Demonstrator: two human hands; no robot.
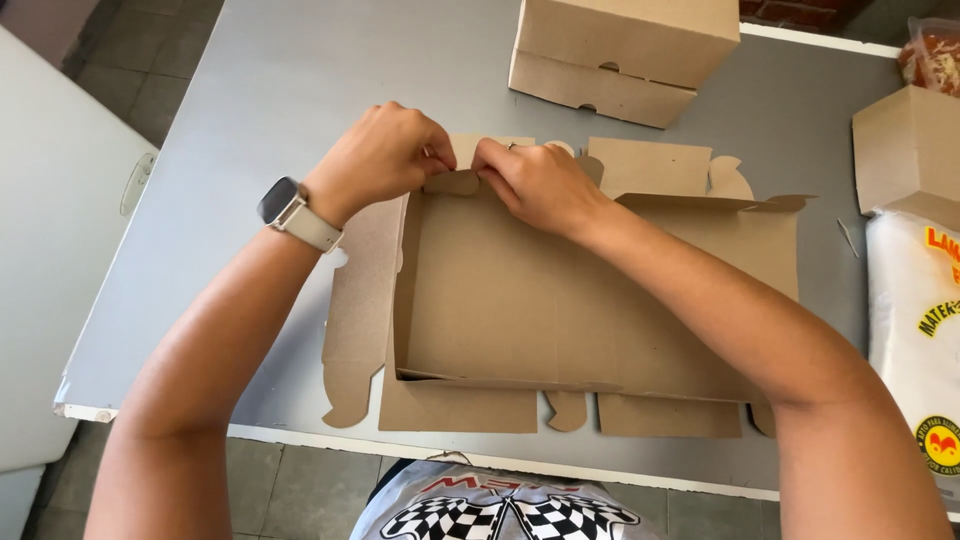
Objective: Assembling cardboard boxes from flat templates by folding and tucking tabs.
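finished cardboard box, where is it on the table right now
In the head view the finished cardboard box sits at the far edge of the grey table, just right of centre, beyond the flat box that both hands are folding.

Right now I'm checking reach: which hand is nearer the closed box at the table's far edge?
Right. The right hand pinches the flat box's far flap just below the closed box; the left hand grips the same flap farther left.
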